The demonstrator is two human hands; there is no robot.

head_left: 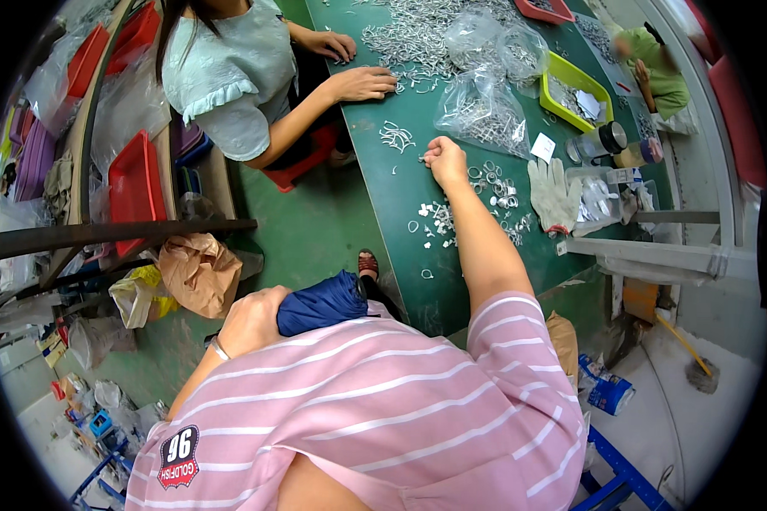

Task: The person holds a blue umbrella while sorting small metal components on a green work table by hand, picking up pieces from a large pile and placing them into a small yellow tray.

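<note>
Near my body, my left hand [260, 317] is closed around one end of a rolled navy-blue folding umbrella [320, 305]. My right hand [445, 160] rests on the green table [382, 183] with its fingers curled together. Whatever is between those fingers, if anything, is too small or hidden. Just left of it lies a small group of thin curved metal pieces [395, 136]. Below the hand, beside my forearm, are small white and silver pieces [440, 220] and metal rings [496, 183]. A clear plastic bag [486, 115] of metal parts stands beyond the right hand.
A co-worker's hands [362, 83] touch a wide heap of metal parts [418, 43] at the far left. On the right are a yellow-green tray [575, 89], jars [601, 140], a white glove [552, 192] and a clear box [595, 200]. Shelves with red trays [136, 192] line the left.
</note>
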